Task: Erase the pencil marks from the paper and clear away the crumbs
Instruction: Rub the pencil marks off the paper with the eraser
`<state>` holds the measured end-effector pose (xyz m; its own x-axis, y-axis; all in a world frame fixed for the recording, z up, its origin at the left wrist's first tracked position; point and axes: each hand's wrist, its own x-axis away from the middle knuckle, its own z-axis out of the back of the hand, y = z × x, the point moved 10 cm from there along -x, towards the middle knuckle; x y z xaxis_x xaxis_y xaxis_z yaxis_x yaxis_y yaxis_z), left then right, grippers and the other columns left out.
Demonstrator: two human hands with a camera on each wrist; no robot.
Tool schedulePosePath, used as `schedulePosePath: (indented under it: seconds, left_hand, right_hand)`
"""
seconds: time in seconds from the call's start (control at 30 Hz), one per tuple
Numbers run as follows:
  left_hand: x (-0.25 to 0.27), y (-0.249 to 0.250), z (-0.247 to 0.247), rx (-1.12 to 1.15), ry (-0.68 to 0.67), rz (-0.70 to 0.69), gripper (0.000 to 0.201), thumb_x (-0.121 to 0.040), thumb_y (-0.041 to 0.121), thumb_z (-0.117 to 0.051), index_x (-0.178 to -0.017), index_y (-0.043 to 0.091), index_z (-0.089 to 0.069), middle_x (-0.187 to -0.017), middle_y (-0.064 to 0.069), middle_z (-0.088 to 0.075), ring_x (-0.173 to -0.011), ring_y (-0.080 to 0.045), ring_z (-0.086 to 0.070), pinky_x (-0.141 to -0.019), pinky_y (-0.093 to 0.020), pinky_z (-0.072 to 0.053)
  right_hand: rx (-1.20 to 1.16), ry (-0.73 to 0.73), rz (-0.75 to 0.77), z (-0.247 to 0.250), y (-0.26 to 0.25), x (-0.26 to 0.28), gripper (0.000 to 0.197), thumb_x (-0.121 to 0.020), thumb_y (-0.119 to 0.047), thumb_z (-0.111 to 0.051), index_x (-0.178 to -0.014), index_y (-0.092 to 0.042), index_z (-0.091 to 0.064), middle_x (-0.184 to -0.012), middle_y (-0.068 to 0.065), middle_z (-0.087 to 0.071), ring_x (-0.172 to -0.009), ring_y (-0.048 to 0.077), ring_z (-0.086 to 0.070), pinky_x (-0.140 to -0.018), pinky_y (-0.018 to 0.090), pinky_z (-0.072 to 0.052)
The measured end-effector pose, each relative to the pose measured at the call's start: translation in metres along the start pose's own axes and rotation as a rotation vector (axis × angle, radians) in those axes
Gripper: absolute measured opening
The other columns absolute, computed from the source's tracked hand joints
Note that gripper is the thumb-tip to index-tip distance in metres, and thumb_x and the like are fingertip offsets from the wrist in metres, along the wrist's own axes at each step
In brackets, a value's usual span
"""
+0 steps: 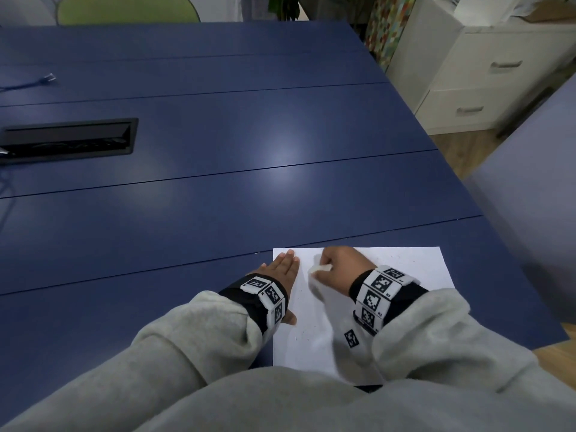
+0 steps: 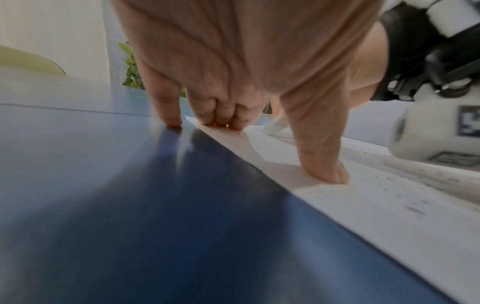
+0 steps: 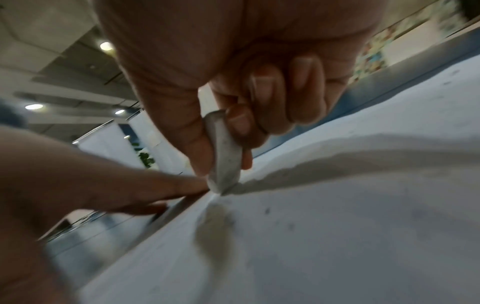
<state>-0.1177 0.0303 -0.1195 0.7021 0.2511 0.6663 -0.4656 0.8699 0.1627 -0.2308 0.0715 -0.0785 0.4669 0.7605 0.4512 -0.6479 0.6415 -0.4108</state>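
White rectangular paper sheet (image 1: 405,269) lies at the blue table's (image 1: 218,182) near edge. I see my left hand (image 1: 280,272) flat, fingers straight, pressing its left margin; my right hand (image 1: 339,266) pinches a white eraser (image 3: 223,156), tip touching the crumb-speckled sheet.

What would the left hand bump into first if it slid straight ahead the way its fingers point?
Nothing close, it seems: beyond the left hand lies only bare table. The paper and eraser sit off to its right.
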Motion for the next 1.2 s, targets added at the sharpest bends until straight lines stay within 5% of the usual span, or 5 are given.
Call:
schedulePosePath:
  seconds: [0.27, 0.37, 0.57, 0.73, 1.2]
  left_hand:
    - [0.001, -0.001, -0.002, 0.004, -0.007, -0.005, 0.114, -0.084, 0.047, -0.067, -0.150, 0.009, 0.017, -0.158, -0.007, 0.024, -0.147, -0.021, 0.015, -0.118, -0.041, -0.002]
    - [0.000, 0.000, -0.001, -0.002, -0.003, -0.003, 0.114, -0.084, 0.047, -0.067, -0.150, 0.008, 0.017, -0.158, -0.007, 0.024, -0.147, -0.021, 0.015, -0.118, -0.041, -0.002]
    - [0.000, 0.000, -0.002, -0.003, -0.003, -0.004, 0.114, -0.084, 0.048, -0.067, -0.150, 0.009, 0.017, -0.158, -0.007, 0.024, -0.147, -0.021, 0.014, -0.118, -0.041, -0.002]
    - [-0.001, 0.000, -0.002, 0.000, -0.001, -0.006, 0.114, -0.084, 0.048, -0.066, -0.150, 0.008, 0.017, -0.157, -0.007, 0.024, -0.147, -0.021, 0.015, -0.118, -0.041, -0.002]
    - [-0.001, -0.001, -0.003, 0.012, -0.002, -0.011, 0.114, -0.084, 0.048, -0.067, -0.150, 0.009, 0.017, -0.158, -0.007, 0.024, -0.147, -0.020, 0.015, -0.118, -0.041, -0.001]
  right_hand:
    - [-0.123, 0.080, -0.104, 0.016, 0.026, 0.001, 0.014, -0.081, -0.031, -0.061, -0.076, -0.022, -0.053, -0.075, -0.006, -0.056, -0.073, 0.015, -0.056, -0.057, 0.022, -0.038]
    - [-0.031, -0.033, -0.005, -0.004, 0.009, 0.006, 0.014, -0.080, -0.030, -0.065, -0.076, -0.020, -0.056, -0.071, -0.009, -0.053, -0.068, 0.011, -0.052, -0.058, 0.022, -0.038]
    - [-0.166, 0.110, -0.149, 0.018, 0.033, 0.006, 0.016, -0.086, -0.033, -0.057, -0.079, -0.018, -0.056, -0.080, -0.002, -0.063, -0.077, 0.017, -0.059, -0.059, 0.023, -0.039]
    - [-0.067, -0.007, -0.006, -0.005, 0.008, 0.011, 0.015, -0.085, -0.033, -0.060, -0.077, -0.021, -0.054, -0.074, -0.010, -0.054, -0.074, 0.012, -0.053, -0.065, 0.024, -0.039]
    - [-0.164, 0.068, -0.074, 0.009, 0.027, 0.007, 0.022, -0.084, -0.035, -0.065, -0.072, -0.023, -0.052, -0.074, -0.010, -0.057, -0.071, 0.007, -0.054, -0.059, 0.018, -0.037]
